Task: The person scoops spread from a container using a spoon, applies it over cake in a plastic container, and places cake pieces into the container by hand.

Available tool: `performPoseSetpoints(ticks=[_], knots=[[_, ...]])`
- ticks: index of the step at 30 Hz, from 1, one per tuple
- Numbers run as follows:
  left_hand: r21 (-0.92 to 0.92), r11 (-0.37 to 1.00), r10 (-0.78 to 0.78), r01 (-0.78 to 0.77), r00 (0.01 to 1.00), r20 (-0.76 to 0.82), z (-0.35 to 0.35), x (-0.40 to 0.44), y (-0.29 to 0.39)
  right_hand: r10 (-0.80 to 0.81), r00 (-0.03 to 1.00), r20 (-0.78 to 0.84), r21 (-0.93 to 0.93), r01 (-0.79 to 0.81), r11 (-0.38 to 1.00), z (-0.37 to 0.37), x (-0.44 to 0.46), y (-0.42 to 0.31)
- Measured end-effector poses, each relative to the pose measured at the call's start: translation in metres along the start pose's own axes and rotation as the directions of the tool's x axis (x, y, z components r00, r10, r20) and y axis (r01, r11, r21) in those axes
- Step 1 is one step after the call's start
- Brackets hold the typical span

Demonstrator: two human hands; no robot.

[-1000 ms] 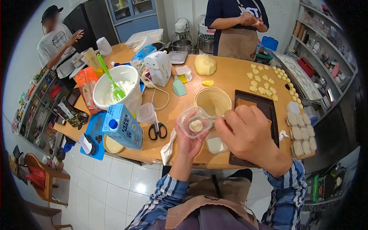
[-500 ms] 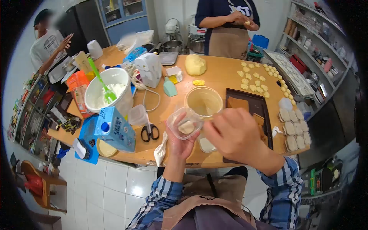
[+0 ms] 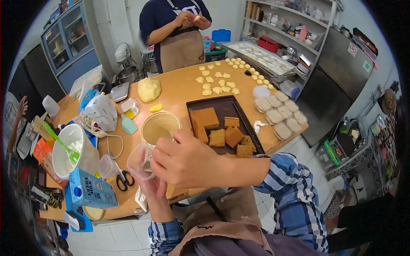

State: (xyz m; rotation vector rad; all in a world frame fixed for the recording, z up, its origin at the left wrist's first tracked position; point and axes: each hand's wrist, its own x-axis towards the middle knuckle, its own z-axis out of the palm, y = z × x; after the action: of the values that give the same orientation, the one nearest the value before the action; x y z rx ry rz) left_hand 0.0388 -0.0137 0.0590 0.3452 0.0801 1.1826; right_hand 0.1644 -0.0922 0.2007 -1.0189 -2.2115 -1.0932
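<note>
My left hand [image 3: 154,187] is wrapped round a small see-through plastic tub [image 3: 137,161], tilted over the table's near edge. My right hand [image 3: 185,160] is closed in a pinch right beside the tub's mouth; what it grips is mostly hidden behind the fingers. Just beyond both hands stands a round cream-coloured tub [image 3: 160,123], partly covered by the right hand. To its right, cut brown cake pieces [image 3: 217,138] and a larger cake slab [image 3: 205,117] lie on a dark baking tray [image 3: 252,132].
Left of my hands are scissors [image 3: 124,181], a milk carton [image 3: 96,192] and a white bucket [image 3: 85,160] with a green spatula [image 3: 60,141]. Dough [image 3: 149,89] and lidded boxes [image 3: 282,115] sit farther off. Across the table a person [image 3: 175,38] handles a small piece.
My view has swung to the right, so more of the tray and its cake pieces shows. The right hand now sits closer over the small tub, which the left hand still holds.
</note>
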Motion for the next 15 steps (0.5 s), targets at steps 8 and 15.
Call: performPoseSetpoints(ticks=[8,15], knots=[[0.245,0.965,0.112,-0.095,0.992,-0.057,0.016,-0.008,-0.004,0.035,0.999,-0.040,0.057,-0.032,0.998,0.005,-0.005,-0.002],[0.167,0.986,-0.010,0.030,0.992,-0.124,-0.001,0.000,0.003,0.110,0.991,0.079,0.150,-0.121,0.981,0.005,-0.005,0.005]])
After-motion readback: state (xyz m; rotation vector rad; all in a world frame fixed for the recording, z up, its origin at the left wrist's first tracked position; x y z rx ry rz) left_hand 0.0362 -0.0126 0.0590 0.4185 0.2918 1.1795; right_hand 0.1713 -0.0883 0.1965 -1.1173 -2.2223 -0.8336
